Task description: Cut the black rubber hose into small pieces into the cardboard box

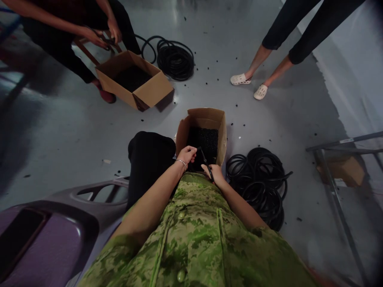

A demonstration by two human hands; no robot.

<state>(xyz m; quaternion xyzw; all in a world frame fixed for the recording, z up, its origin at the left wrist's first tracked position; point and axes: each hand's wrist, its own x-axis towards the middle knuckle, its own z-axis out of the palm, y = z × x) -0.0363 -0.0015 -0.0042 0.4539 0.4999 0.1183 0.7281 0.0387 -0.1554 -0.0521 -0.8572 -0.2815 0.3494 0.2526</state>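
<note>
My left hand, with a bracelet at the wrist, is closed in a pinch over the near left part of an open cardboard box. A short dark end of something like black rubber tubing shows at its fingertips; most of it is hidden. My right hand is wrapped around black-handled scissors at the box's near right corner. Their blades point up and left, close to the dark end. Many small black pieces cover the bottom of the box.
Coiled black tubing lies right of the box, with another coil farther back. A seated person's hands work above a second cardboard box. Another person's pale clogs stand ahead right. A metal frame is at right, a purple chair at left.
</note>
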